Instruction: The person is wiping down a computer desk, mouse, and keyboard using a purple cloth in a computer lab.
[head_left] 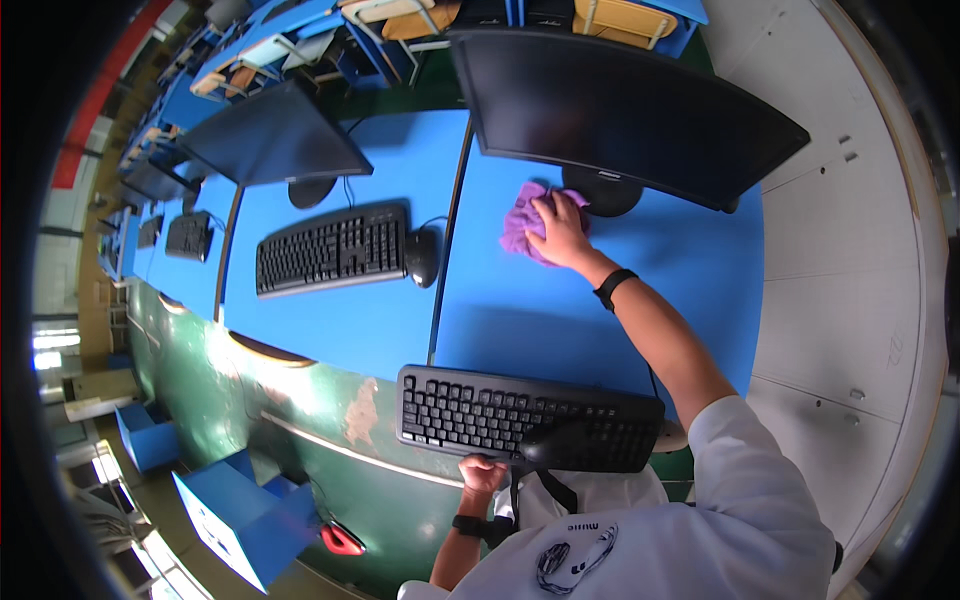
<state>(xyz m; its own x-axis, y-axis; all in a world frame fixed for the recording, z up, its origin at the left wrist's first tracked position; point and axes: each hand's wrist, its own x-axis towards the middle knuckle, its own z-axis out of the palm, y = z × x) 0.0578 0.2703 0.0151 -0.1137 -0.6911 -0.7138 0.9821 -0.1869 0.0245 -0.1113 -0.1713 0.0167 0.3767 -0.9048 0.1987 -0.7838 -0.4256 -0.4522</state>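
My right hand (564,238) presses a crumpled purple cloth (517,222) onto the blue desktop (610,300), its fingers bent over the fabric. Just beside the cloth is the round black base (608,192) of a large monitor (630,115). Close to my body, my left hand (482,473) is closed at the near edge of a black keyboard (470,412), holding it up by the front edge of the desk. On top of that keyboard lies a black mouse (553,441). The keyboard hides part of my left fingers.
Left of the desk seam stand another keyboard (335,248), a mouse (422,257) and a second monitor (275,135). A pale cabinet wall (825,280) borders the desk on the right. Blue stools (245,525) and a red object (342,540) are on the green floor.
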